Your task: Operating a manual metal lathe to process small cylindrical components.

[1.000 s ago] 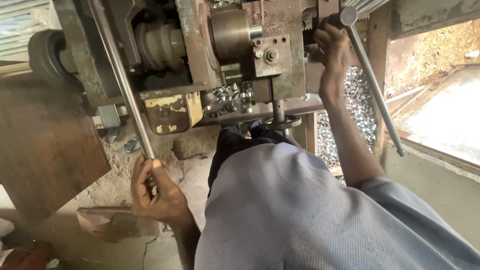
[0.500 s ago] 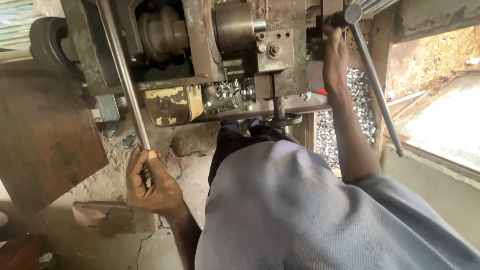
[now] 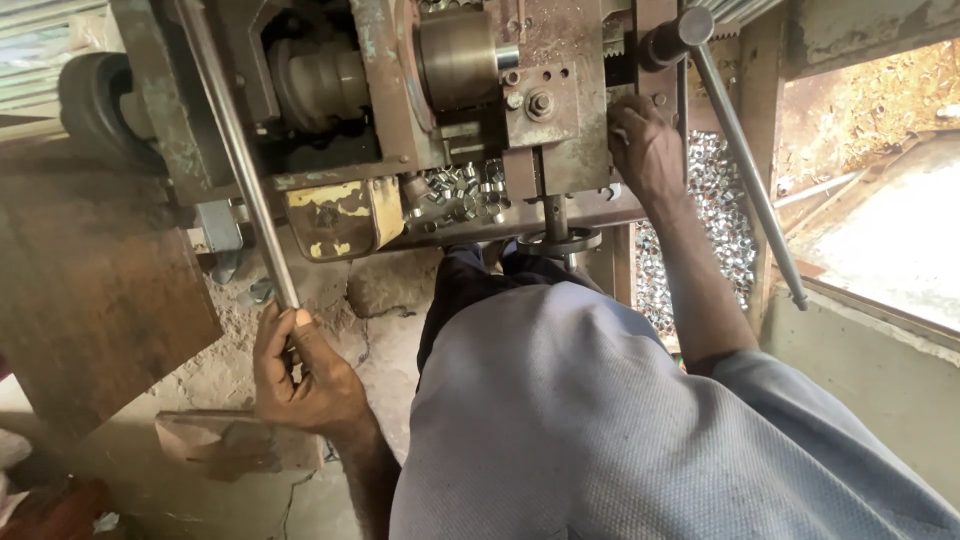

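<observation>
My left hand (image 3: pixel 300 375) is closed around the lower end of a long steel lever rod (image 3: pixel 240 160) that slants up across the left side of a rusty machine (image 3: pixel 565 60). My right hand (image 3: pixel 645 150) presses against the machine's front plate, fingers curled; whatever is under them is hidden. Just right of it a second lever (image 3: pixel 745 170) with a dark knob (image 3: pixel 680 30) slants down, untouched. Small shiny metal pieces (image 3: pixel 460 190) lie in a tray on the machine between my hands.
A small handwheel (image 3: pixel 558 240) hangs below the machine's middle. A heap of shiny metal pieces (image 3: pixel 715 230) sits behind my right forearm. A chipped yellow plate (image 3: pixel 340 215) and a brown board (image 3: pixel 80 300) are on the left. A concrete ledge (image 3: pixel 860 350) runs along the right.
My right hand has come down from the knobbed lever's top to the machine's front plate. My left hand keeps its hold on the long rod, which has swung slightly.
</observation>
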